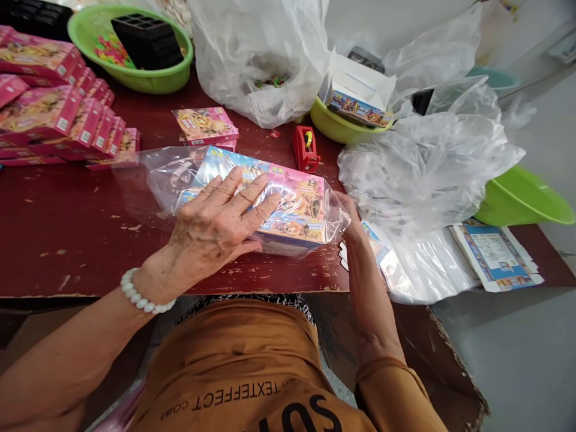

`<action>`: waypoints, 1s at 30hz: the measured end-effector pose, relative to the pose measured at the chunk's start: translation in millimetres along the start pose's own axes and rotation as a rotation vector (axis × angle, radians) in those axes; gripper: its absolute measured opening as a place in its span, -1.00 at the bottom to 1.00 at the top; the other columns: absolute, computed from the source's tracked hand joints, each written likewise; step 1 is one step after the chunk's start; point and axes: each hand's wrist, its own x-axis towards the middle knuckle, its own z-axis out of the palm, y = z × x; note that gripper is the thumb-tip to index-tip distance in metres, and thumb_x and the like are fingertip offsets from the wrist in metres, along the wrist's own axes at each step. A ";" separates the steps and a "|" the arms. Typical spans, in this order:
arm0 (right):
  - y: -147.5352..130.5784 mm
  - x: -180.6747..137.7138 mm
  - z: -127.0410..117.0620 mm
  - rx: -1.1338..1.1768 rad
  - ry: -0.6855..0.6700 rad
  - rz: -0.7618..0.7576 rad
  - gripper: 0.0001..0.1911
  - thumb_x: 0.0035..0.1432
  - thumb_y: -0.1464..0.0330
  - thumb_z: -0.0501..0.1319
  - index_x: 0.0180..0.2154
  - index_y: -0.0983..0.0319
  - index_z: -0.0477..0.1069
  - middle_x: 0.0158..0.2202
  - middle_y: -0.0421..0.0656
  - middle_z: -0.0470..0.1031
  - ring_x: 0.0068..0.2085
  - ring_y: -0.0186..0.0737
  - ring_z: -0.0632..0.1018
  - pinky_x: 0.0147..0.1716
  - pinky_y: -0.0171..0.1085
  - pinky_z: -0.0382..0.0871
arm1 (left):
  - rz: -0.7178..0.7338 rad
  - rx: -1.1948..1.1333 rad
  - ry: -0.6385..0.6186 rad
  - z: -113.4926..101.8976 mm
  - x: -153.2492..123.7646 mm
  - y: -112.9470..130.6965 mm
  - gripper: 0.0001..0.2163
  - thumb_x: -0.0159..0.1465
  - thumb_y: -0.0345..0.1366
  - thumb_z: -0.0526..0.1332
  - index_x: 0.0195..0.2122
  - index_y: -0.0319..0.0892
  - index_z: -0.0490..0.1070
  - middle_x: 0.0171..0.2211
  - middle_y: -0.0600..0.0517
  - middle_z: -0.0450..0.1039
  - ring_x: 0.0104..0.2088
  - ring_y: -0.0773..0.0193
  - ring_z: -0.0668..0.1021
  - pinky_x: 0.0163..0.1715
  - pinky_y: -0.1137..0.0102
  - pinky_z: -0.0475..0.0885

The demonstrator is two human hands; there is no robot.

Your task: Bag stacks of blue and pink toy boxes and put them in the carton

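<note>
A pink and blue printed box (297, 186) lies inside a clear plastic bag (166, 174) near the table's front edge. Across its top rests my left hand (225, 207), fingers stretched out and spread, with a white bead bracelet at the wrist. My right hand (348, 210) is at the right end of the box, by the gathered clear plastic. Its fingers are mostly hidden behind the bag, so their grip does not show. Just beyond the box stands a red tape dispenser (306, 147). Pink flat boxes (207, 125) lie behind its left end.
Many pink boxes (40, 108) are stacked at the left. A green basin (130, 75) holds black trays and colourful pieces. Large plastic bags (261, 54) stand at the back. A yellow-green bowl (330, 123) holds an opened carton. Crumpled clear bags (418, 174) and a flattened carton (497, 255) occupy the right.
</note>
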 end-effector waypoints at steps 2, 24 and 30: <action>-12.7 -13.6 -17.3 -0.062 0.324 -0.015 -0.49 0.10 -0.14 0.34 -0.27 0.18 0.48 -0.32 -0.11 0.52 -0.31 -0.15 0.50 -0.28 -0.12 0.45 | -0.017 -0.025 -0.024 0.0 0.3 0.9 -0.24 0.26 -0.26 0.52 0.46 0.06 0.30 0.48 -0.12 0.29 0.45 -0.33 0.37 0.36 -0.25 0.43; -106.5 -31.7 16.8 -0.937 -0.475 -0.854 0.24 0.18 -0.46 0.07 0.61 0.00 -0.29 0.64 0.02 -0.16 0.49 0.48 0.13 0.38 0.43 0.16 | -0.561 -0.505 0.241 -3.2 -88.8 -76.5 -0.02 0.25 0.21 0.41 0.52 -0.25 0.11 0.31 -0.36 0.46 0.25 -0.05 0.58 0.26 0.09 0.50; -109.6 -29.7 13.9 -0.914 -0.506 -0.878 0.26 0.16 -0.49 0.04 0.61 -0.04 -0.34 0.64 0.02 -0.20 0.50 0.49 0.12 0.36 0.42 0.19 | -0.714 -0.855 0.244 28.1 -105.8 -86.0 -0.65 0.29 0.04 0.38 -0.26 -0.20 0.65 -0.30 -0.06 0.66 -0.29 0.22 0.63 -0.25 0.36 0.53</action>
